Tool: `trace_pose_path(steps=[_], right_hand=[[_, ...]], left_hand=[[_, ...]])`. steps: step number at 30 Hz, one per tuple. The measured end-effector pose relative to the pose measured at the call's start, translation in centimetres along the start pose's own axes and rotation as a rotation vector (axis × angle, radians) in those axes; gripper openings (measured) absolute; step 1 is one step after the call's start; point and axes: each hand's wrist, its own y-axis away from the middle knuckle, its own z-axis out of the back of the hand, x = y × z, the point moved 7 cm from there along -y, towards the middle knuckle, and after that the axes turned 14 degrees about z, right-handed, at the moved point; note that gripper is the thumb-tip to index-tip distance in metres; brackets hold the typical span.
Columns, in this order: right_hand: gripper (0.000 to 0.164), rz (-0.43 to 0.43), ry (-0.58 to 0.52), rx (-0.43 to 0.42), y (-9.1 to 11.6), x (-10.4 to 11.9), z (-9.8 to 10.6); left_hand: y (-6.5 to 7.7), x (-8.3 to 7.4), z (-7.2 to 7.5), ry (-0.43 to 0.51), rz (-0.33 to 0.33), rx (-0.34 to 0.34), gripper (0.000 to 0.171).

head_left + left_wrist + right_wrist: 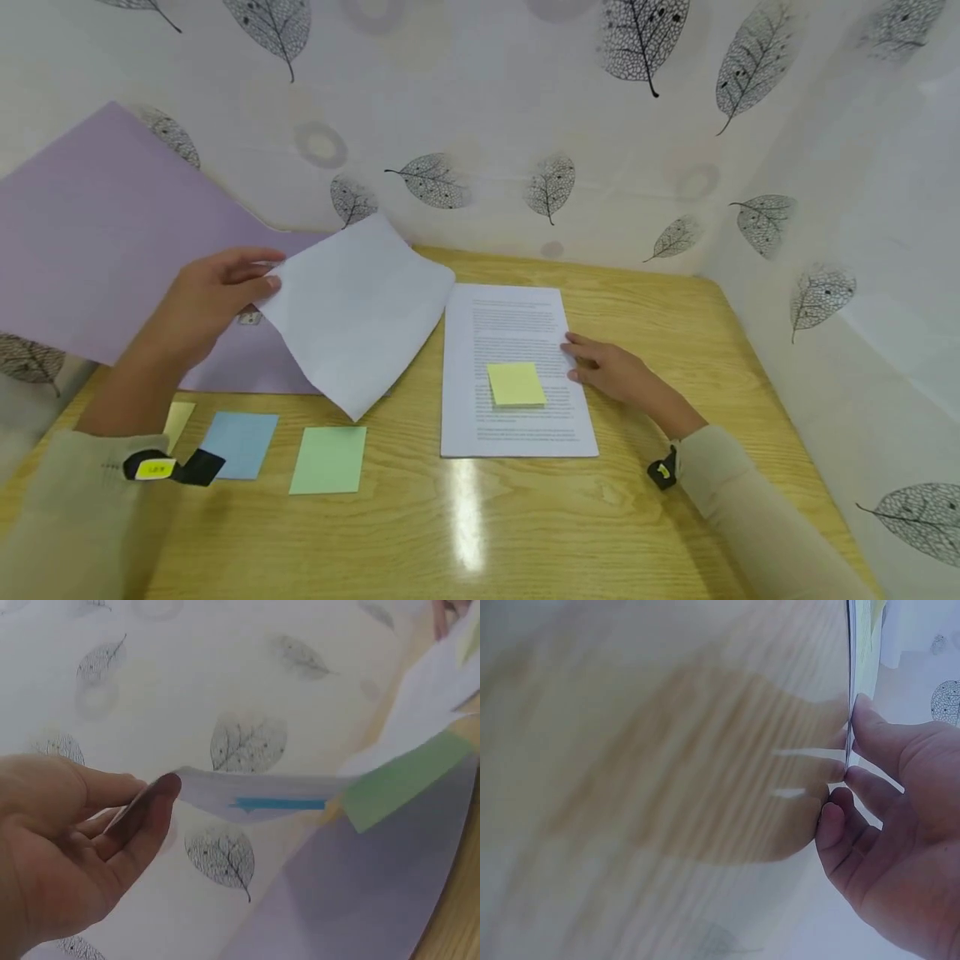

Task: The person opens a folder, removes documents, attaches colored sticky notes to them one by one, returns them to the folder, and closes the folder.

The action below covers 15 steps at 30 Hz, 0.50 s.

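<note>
My left hand (213, 300) pinches a corner of a lifted white sheet of paper (360, 308), which bends over an opened purple folder (127, 225). In the left wrist view, a green sticky note (409, 780) and a blue strip (277, 803) show along the sheet's underside. At right, a stack of printed pages (517, 333) lies flat, bearing a yellow sticky note (516, 384). The fingertips of my right hand (611, 371) touch the stack's right edge; the right wrist view has these fingers (870, 787) low against the tabletop, loosely bent.
On the wooden table (525, 533), a blue sticky note (243, 446), a green sticky note (327, 460) and a partly hidden yellow one (178, 423) lie in front of the folder. A leaf-patterned wall (480, 108) borders the table behind and at right.
</note>
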Motion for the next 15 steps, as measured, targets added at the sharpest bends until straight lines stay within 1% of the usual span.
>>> trace_pose_path(steps=[1,3,6,8,10,12,14,15], right_hand=[[0.059,-0.001,0.005,0.001,0.0,0.0,0.0],[0.059,-0.003,0.004,0.004,0.0,0.0,0.0],[0.059,0.005,0.006,0.007,0.0,0.1,0.1],[0.059,0.010,0.005,0.006,0.0,0.2,0.1],[0.059,0.014,0.008,0.004,0.0,0.2,0.1],[0.059,0.013,0.010,0.003,-0.1,0.2,0.1],[0.059,0.010,0.014,0.001,-0.1,0.1,0.1],[0.059,0.009,0.016,0.001,-0.1,0.1,0.1]], left_hand=[[0.5,-0.7,-0.3,0.049,-0.022,0.001,0.050],[1.3,-2.0,-1.2,0.210,-0.072,0.028,0.045],[2.2,-3.9,-3.0,0.436,-0.137,0.108,0.034],[2.5,-4.8,-4.5,0.547,-0.155,0.174,0.028],[2.7,-5.5,-6.3,0.574,-0.150,0.224,0.025],[2.7,-5.8,-8.2,0.575,-0.127,0.270,0.025],[2.6,-5.8,-10.2,0.546,-0.102,0.308,0.029],[2.5,-5.7,-11.2,0.516,-0.086,0.322,0.032]])
